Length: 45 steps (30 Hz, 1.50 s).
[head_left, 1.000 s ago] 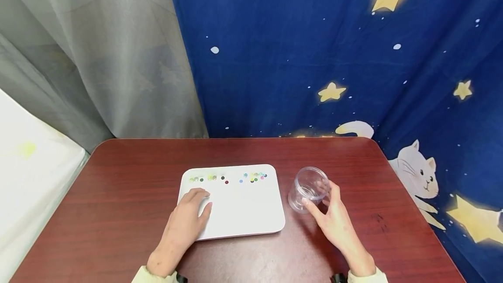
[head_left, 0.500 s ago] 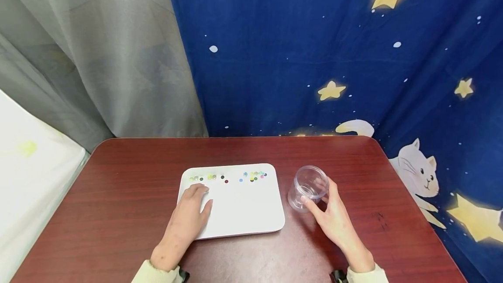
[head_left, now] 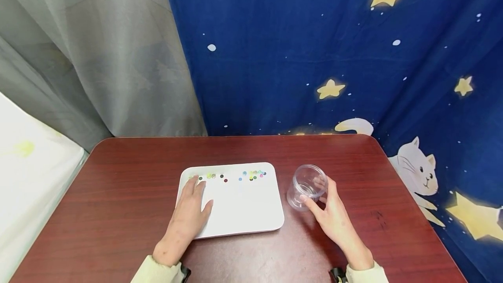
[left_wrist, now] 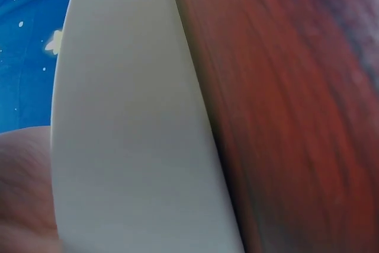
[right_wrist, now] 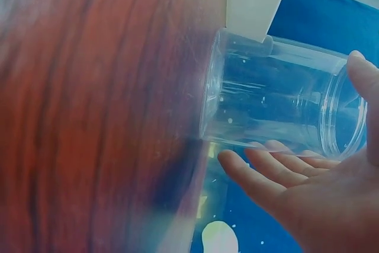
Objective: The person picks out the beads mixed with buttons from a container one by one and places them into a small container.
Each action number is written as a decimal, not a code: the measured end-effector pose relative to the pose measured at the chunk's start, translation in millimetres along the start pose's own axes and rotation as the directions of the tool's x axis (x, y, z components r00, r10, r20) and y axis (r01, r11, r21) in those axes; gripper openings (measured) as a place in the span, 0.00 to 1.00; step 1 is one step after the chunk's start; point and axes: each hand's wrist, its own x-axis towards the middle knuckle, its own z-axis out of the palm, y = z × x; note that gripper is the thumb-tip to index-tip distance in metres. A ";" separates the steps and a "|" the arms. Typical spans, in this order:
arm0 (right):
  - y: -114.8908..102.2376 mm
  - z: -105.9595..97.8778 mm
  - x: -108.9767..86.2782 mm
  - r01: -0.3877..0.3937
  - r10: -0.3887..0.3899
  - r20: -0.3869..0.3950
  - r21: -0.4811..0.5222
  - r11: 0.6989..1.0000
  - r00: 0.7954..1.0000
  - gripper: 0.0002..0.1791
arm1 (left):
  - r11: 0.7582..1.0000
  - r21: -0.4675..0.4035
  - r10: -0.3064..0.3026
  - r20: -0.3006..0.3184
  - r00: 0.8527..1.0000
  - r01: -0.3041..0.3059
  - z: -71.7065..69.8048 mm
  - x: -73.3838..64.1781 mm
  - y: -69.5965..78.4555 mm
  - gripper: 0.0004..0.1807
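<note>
A white tray (head_left: pixel 240 213) lies on the table, with several small round coloured beads (head_left: pixel 251 175) scattered along its far side. My left hand (head_left: pixel 188 213) is over the tray's left part, fingers stretched forward, fingertips at the beads on the far left. Whether they touch any bead is too small to tell. Right of the tray a clear, lidless plastic jar (head_left: pixel 305 189) stands upright. My right hand (head_left: pixel 334 213) holds it from the right, thumb at the near side by the rim and fingers round the other side. In the right wrist view the jar (right_wrist: pixel 272 96) looks empty.
The reddish-brown wooden table (head_left: pixel 141 160) reaches back to a blue star-patterned curtain (head_left: pixel 267 56) and a grey curtain (head_left: pixel 118 56). A white cloth (head_left: pixel 35 187) hangs along the left edge.
My left hand's fingers have straightened and reached forward towards the beads on the far left. The right hand and the jar have stayed in place.
</note>
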 end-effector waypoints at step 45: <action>-0.2 2.5 -1.5 -0.050 0.048 0.049 0.039 0.998 0.998 0.45 | 0.983 0.107 -0.160 0.076 0.984 0.151 1.7 5.8 4.7 0.40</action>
